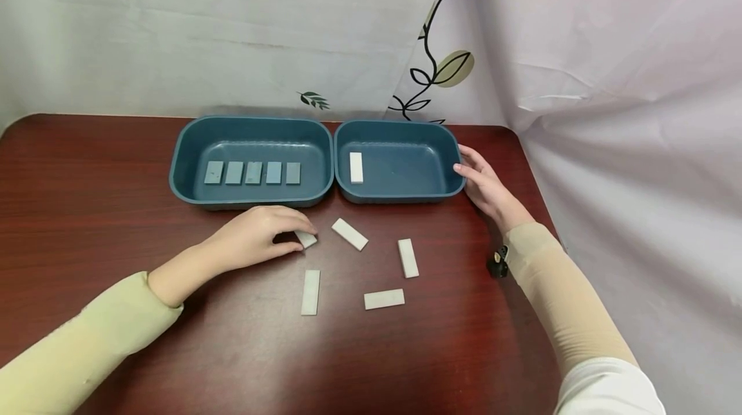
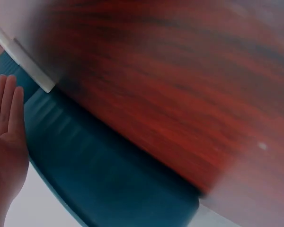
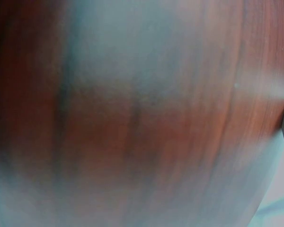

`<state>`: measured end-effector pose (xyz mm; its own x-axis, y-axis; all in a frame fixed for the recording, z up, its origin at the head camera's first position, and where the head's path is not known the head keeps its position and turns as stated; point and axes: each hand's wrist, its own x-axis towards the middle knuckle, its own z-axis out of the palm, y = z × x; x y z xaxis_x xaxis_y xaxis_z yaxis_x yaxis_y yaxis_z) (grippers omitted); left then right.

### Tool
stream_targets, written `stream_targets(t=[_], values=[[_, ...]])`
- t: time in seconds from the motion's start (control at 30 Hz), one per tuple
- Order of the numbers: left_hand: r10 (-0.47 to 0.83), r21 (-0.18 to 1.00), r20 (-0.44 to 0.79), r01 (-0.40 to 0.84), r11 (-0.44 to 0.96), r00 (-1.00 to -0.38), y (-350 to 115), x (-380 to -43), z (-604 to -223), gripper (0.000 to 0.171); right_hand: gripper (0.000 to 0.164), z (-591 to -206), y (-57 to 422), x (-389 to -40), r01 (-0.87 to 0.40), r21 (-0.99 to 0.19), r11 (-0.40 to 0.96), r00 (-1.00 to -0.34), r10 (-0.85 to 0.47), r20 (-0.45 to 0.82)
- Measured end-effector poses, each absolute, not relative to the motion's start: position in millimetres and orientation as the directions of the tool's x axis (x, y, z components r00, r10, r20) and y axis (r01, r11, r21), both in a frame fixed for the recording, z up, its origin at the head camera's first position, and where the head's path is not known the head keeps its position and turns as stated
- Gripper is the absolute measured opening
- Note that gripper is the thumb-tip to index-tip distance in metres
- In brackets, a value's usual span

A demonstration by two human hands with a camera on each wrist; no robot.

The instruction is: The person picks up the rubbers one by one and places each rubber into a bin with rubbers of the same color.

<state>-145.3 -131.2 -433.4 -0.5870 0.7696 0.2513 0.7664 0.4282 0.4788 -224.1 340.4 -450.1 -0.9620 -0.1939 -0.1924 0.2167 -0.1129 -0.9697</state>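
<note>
In the head view my left hand [image 1: 263, 234] pinches a white rectangular block [image 1: 306, 239] between thumb and fingers, just in front of the left blue bin [image 1: 255, 202]. Part of that block is hidden by the fingers. The left wrist view shows the fingers and palm of my left hand [image 2: 7, 137] beside the bin wall [image 2: 99, 161]. My right hand [image 1: 489, 189] holds the right end of the right blue bin [image 1: 400, 198], thumb over the rim and fingers along the outside. One white block [image 1: 356, 168] stands inside that bin, at its left.
Several grey-blue blocks [image 1: 253, 173] form a row in the left bin. Loose white blocks lie in front: one angled block [image 1: 350, 234], others at right [image 1: 408, 258], front right [image 1: 384, 299] and front left [image 1: 310, 292]. Pale curtains [image 1: 232, 35] hang behind the table [image 1: 243, 350].
</note>
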Motion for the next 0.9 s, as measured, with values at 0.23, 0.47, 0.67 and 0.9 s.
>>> stream_targets(t=[0.23,0.47,0.67,0.9], values=[[0.784,0.443,0.224,0.777,0.447,-0.579,-136,-151,-439,0.038,0.041,-450,340,-224,0.221,-0.969,-0.112,-0.961,-0.197,-0.196],[0.79,0.441,0.161,0.759,0.479,-0.592,-139,-155,-444,0.045,0.041,-450,340,-223,0.219,-0.97,-0.106,-0.96,-0.201,-0.195],[0.8,0.424,0.161,0.772,0.473,-0.579,-139,-155,-447,0.043,0.041,-450,340,-224,0.219,-0.968,-0.119,-0.961,-0.197,-0.193],[0.802,0.346,0.21,0.81,0.474,-0.559,-142,-156,-450,0.032,0.041,-449,340,-224,0.214,-0.97,-0.112,-0.961,-0.2,-0.189]])
